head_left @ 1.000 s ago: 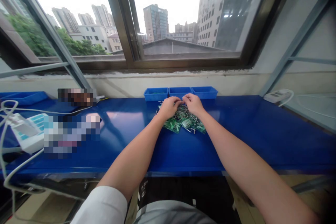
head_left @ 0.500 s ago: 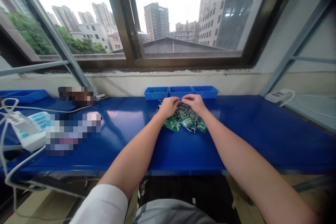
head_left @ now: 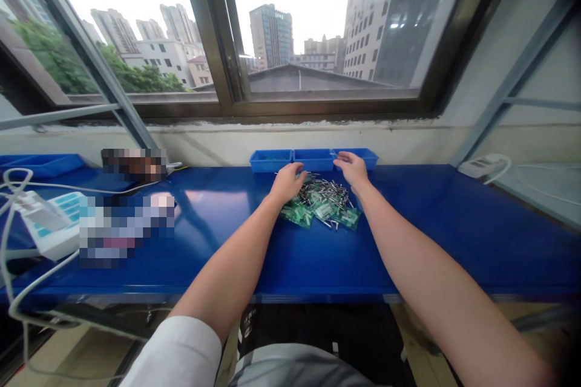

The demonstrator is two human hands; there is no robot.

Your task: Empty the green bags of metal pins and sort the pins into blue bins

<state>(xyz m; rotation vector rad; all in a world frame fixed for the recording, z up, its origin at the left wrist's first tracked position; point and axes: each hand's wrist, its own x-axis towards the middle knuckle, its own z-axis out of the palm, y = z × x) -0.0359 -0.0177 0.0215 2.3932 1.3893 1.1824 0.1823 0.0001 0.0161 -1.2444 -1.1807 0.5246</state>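
Observation:
A loose pile of small metal pins or screws [head_left: 333, 192] lies on the blue table, mixed with green circuit-board-like pieces or packets [head_left: 297, 213] along its near side. My left hand [head_left: 287, 184] is at the pile's far left edge, thumb and fingers apart, with nothing visible between them. My right hand [head_left: 353, 169] is at the near edge of the right blue bin [head_left: 368, 160]. Its fingertips are pinched together beside a small pale speck, too small to name. The middle blue bin [head_left: 313, 163] stands between the two hands.
The left blue bin [head_left: 271, 164] has some green in it. At left are a white and teal power strip [head_left: 59, 224] with white cables, another blue tray [head_left: 49, 164] and blurred-out patches. A white box with a cable [head_left: 481, 165] lies at right, below the window.
My hands have parted from above the pile. The right has moved right and away from me to the right bin; the left has stayed near the pile, its fingers now spread.

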